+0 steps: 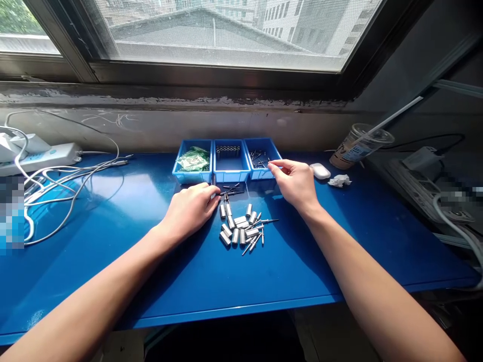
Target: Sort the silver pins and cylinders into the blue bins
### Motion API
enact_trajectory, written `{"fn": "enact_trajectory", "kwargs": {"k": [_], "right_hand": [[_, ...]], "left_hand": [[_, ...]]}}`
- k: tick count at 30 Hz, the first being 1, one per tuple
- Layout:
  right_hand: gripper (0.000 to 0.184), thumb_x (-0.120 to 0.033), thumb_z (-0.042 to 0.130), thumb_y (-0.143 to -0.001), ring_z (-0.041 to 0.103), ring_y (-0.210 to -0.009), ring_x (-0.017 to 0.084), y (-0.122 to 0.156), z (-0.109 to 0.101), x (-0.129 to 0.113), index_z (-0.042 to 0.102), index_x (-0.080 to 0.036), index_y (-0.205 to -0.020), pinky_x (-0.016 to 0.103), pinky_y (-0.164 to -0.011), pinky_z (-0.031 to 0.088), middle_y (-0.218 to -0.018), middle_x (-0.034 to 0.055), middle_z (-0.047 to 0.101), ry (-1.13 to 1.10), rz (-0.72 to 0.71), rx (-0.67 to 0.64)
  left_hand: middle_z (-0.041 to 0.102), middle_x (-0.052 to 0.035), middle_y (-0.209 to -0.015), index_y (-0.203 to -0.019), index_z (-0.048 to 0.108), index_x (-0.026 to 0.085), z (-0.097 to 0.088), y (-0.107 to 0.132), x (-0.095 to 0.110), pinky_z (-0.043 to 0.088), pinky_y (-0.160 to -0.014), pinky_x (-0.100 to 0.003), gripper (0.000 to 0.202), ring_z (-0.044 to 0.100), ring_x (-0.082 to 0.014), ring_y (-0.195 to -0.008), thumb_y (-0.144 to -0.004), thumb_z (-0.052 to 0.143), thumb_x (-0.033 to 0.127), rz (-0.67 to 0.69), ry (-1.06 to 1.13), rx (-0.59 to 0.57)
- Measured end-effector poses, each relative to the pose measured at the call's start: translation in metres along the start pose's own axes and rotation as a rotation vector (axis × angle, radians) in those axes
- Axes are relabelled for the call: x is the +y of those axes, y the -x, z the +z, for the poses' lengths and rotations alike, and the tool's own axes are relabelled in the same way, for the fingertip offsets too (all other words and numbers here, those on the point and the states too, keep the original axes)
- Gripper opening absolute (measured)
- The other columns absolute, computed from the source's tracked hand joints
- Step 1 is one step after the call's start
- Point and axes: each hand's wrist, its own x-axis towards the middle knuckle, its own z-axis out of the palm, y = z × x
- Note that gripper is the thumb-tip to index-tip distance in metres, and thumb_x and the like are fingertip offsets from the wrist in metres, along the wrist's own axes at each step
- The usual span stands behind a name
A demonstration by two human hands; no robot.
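Observation:
My right hand [298,183] is over the front of the right blue bin [266,173], its thumb and fingertips pinched on what looks like a thin pop rivet. Dark pop rivets [258,157] lie loose in that bin. My left hand [192,207] rests on the table in front of the bins, fingers curled together; whatever they hold is hidden. Beside its fingertips are several dark rivets [232,192]. Nearer me spreads a loose pile of silver hexagonal standoffs [240,221], mixed with silver pop rivets [263,235].
The middle blue bin [231,176] has standoffs in rows at its back; green packets [194,160] fill the left bin. White cables [75,183] and a power strip [56,158] lie left. At right are a drink cup [354,148], a white case [320,171] and crumpled tissue [339,180].

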Motion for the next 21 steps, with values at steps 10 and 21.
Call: {"fn": "enact_trajectory", "kwargs": {"k": [10, 21], "right_hand": [[0.032, -0.042, 0.069, -0.090, 0.071, -0.073, 0.022, 0.000, 0.001, 0.000, 0.086, -0.019, -0.102, 0.033, -0.069, 0.049, -0.081, 0.0061, 0.080, 0.064, 0.045, -0.025], [0.031, -0.038, 0.066, -0.094, 0.054, -0.054, 0.015, 0.007, -0.001, -0.013, 0.082, -0.017, -0.111, 0.030, -0.061, 0.046, -0.059, -0.0020, 0.061, -0.004, -0.158, -0.057]], "left_hand": [[0.078, -0.0051, -0.108, -0.109, 0.073, 0.024, -0.005, -0.005, 0.010, 0.052, -0.070, -0.033, 0.021, 0.073, -0.0268, -0.094, -0.106, 0.055, 0.033, -0.068, -0.014, -0.033], [0.078, -0.0040, -0.096, -0.100, 0.074, 0.022, -0.004, -0.002, 0.004, 0.045, -0.065, -0.034, 0.016, 0.071, -0.0251, -0.081, -0.100, 0.061, 0.031, -0.024, 0.013, 0.128]]}}
